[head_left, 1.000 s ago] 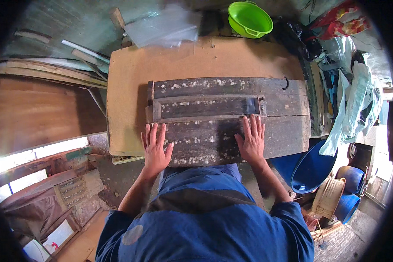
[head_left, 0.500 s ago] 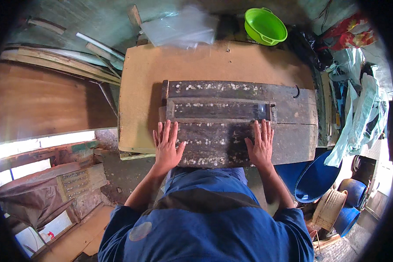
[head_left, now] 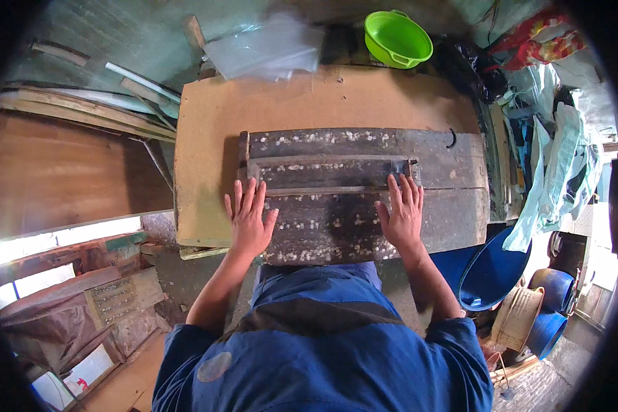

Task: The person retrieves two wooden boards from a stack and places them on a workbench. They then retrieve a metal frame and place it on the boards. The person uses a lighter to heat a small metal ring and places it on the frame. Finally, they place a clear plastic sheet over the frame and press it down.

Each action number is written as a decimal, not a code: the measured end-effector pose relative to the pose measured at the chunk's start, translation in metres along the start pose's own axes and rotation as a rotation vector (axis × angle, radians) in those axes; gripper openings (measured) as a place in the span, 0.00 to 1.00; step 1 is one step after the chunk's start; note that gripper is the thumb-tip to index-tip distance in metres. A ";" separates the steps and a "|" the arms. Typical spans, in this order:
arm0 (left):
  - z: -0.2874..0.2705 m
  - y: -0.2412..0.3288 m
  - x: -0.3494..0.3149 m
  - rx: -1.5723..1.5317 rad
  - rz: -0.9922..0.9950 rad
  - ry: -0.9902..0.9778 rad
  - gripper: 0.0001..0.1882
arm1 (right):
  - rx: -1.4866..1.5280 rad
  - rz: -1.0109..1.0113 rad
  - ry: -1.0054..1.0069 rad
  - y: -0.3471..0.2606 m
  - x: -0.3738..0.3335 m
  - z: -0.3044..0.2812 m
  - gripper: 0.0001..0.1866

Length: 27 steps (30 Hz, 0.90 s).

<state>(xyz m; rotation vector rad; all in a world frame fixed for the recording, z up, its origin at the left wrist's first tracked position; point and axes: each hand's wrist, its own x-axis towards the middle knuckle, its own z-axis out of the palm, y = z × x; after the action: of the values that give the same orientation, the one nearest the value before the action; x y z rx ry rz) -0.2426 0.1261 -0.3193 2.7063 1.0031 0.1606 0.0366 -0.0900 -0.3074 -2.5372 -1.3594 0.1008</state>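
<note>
A dark, worn wooden board (head_left: 316,237) lies in front of me, dotted with rows of whitish spots. On it rests a narrow rectangular wooden frame (head_left: 329,159), spotted board showing through its opening. Flat at the frame's near left corner is my left hand (head_left: 250,226), fingers spread. My right hand (head_left: 404,220) lies flat at the near right corner, fingers stretched forward over the lower rail. Neither hand grips anything. Inside the frame's right end sits a small dark block (head_left: 398,167), its kind unclear. A black curved hook (head_left: 452,139) shows on the board's right part.
Under the board is a tan sheet-topped table (head_left: 213,110). Behind it are clear plastic sheets (head_left: 268,51), a green basin (head_left: 399,41) and a black bag (head_left: 470,69). Pale green plastic (head_left: 563,151) hangs at right, above a blue tub (head_left: 494,275). Wooden planks (head_left: 82,113) lean at left.
Both hands have slid slightly forward, their fingertips now reaching farther over the frame's near rail. The whole view has shifted a little. The board and frame appear otherwise unchanged.
</note>
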 end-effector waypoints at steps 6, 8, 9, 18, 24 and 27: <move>-0.003 -0.001 0.005 -0.002 0.012 0.005 0.33 | -0.021 -0.087 -0.025 0.003 0.018 0.000 0.29; -0.003 0.000 0.007 0.007 0.027 0.019 0.32 | 0.016 -0.110 -0.020 0.001 0.022 -0.004 0.28; -0.003 0.000 0.008 0.010 0.035 0.025 0.31 | 0.016 -0.110 -0.039 0.002 0.024 -0.003 0.28; -0.002 0.005 0.025 0.013 0.069 0.014 0.29 | -0.049 -0.066 -0.124 0.009 0.033 0.001 0.30; 0.003 0.007 0.037 0.065 0.057 -0.031 0.30 | -0.087 -0.056 -0.123 0.006 0.041 0.003 0.29; 0.000 0.006 0.037 0.003 0.039 -0.057 0.29 | -0.055 -0.091 -0.143 -0.015 0.047 0.000 0.29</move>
<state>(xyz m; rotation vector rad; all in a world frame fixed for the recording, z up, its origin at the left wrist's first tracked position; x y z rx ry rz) -0.2114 0.1460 -0.3167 2.7179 0.9353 0.0893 0.0509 -0.0433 -0.3002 -2.5502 -1.5489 0.2343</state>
